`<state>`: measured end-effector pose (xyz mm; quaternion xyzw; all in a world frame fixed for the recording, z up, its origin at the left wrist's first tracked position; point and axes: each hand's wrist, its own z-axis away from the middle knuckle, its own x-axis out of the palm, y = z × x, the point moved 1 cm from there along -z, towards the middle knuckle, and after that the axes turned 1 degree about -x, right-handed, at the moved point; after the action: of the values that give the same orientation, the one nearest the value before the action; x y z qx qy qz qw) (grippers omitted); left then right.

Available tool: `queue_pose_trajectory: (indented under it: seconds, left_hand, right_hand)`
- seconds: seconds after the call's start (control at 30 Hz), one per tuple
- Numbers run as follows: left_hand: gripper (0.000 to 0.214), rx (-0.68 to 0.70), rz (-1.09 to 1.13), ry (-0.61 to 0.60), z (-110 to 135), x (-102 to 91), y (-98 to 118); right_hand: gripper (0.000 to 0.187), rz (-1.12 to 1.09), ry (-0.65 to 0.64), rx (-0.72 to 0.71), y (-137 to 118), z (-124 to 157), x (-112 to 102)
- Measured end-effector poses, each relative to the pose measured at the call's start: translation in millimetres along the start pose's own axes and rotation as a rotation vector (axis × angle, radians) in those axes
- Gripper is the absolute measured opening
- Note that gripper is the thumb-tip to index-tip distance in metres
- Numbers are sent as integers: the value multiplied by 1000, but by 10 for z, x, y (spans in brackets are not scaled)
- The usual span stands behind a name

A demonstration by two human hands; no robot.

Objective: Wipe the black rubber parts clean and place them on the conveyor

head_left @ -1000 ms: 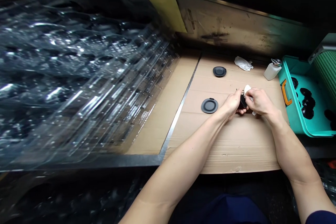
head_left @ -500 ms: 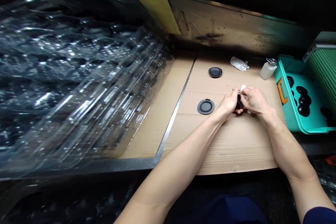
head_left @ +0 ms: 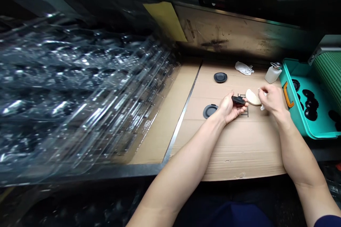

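My left hand (head_left: 229, 107) lies palm up on the cardboard sheet (head_left: 239, 149), its fingers holding a black round rubber disc (head_left: 238, 100) by the edge. To the right, my right hand (head_left: 272, 100) pinches a cream-white cloth pad (head_left: 252, 97), with a white strip (head_left: 262, 106) showing below the fingers. The pad and disc are close together but seem apart. A grey-centred black disc (head_left: 210, 111) sits partly behind my left hand. Another black disc (head_left: 220, 77) lies farther back.
A crumpled white cloth (head_left: 243, 68) and a white pump bottle (head_left: 273, 73) stand at the back. A teal crate (head_left: 289, 113) with an orange handle holds several black discs. Stacked transparent plastic trays (head_left: 80, 88) fill the left, beyond a metal strip (head_left: 181, 120).
My hands have moved apart. The black disc now rests in my left hand's fingers, turned flatter, and the cloth pad shows more fully in my right hand. The view has shifted slightly.
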<state>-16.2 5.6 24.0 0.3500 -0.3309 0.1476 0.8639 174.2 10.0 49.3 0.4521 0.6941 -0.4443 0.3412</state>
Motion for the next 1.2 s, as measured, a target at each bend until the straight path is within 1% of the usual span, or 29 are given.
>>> queue_pose_trajectory:
  seconds: [0.1,0.17,0.2,0.27,0.33,0.37,0.43,0.5,0.53,0.57,0.63,0.7,0.73,0.8,0.87,0.93,1.03,1.07,1.17,1.2]
  left_hand:
    - [63,-32,73,12,8,-18,40]
    - [63,-45,94,15,7,-23,47]
    - [64,-48,99,13,8,-23,49]
    - [64,-47,104,10,12,-21,50]
    - [65,-39,100,3,18,-17,49]
    - [65,-29,91,-3,21,-17,48]
    - [66,17,61,-16,25,-21,47]
    - [63,102,40,-31,28,-32,51]
    - [59,154,40,-34,27,-39,55]
    - [53,208,49,-33,24,-47,60]
    - [40,298,79,-28,7,-57,64]
    - [38,350,119,-30,-27,-58,52]
    - [39,361,144,-36,-48,-54,40]
    - [37,371,190,-52,-91,-47,6]
    - [31,379,206,-73,-118,-44,-27]
    - [35,391,195,-100,-122,-43,-49]
    - [42,398,178,-129,-105,-36,-57]
    - [44,395,177,-128,-103,-34,-55]
    - [44,375,177,-97,-113,-43,-45]
    - [41,367,171,-82,-119,-54,-41]
  right_hand:
    - [20,147,-108,146,150,0,-7]
    - [22,215,-165,179,194,15,13]
    - [27,234,-165,161,193,22,26]
    - [41,232,-116,82,148,36,56]
    - [46,198,-71,3,65,53,98]
    - [46,180,-75,-29,19,64,125]
    - [44,161,-136,-82,-59,87,188]
    - [41,150,-208,-115,-100,98,243]
    - [38,138,-220,-122,-107,95,260]
    - [36,118,-204,-118,-110,87,269]
    - [36,46,-100,-73,-129,73,271]
    - [39,-64,9,-8,-207,92,282]
    - [40,-122,31,9,-276,122,303]
    - [40,-191,18,-11,-452,209,376]
    - [38,-167,-4,-78,-622,292,459]
    - [38,-107,2,-109,-716,326,513]
    - [35,-48,23,-34,-716,305,516]
    - [35,-43,23,-32,-705,297,507]
    - [38,-32,-4,-120,-676,277,498]
    - [39,-17,-13,-124,-650,259,503]
